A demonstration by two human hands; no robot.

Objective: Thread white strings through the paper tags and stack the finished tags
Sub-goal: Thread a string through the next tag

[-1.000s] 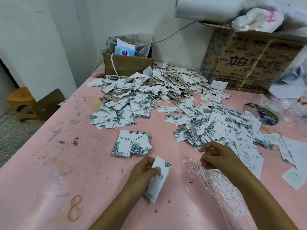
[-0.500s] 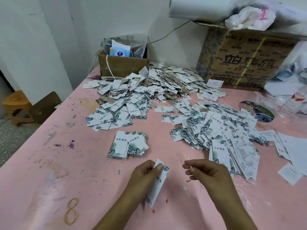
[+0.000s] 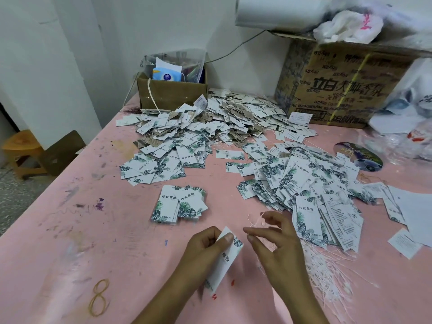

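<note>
My left hand (image 3: 205,249) grips white leaf-printed paper tag (image 3: 224,260), tilted, just nearer me than small neat tag stack (image 3: 178,204). My right hand (image 3: 275,239), near-right of stack, pinches thin white string (image 3: 253,218). Far beyond stack, small brown cardboard box (image 3: 171,94) holds clear plastic bag (image 3: 187,59) and blue-white packet (image 3: 167,74).

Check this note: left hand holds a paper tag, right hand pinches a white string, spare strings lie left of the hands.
Wrong on one point: the head view shows the spare strings lying right of the hands. The left hand does hold a paper tag and the right hand pinches a white string.
</note>
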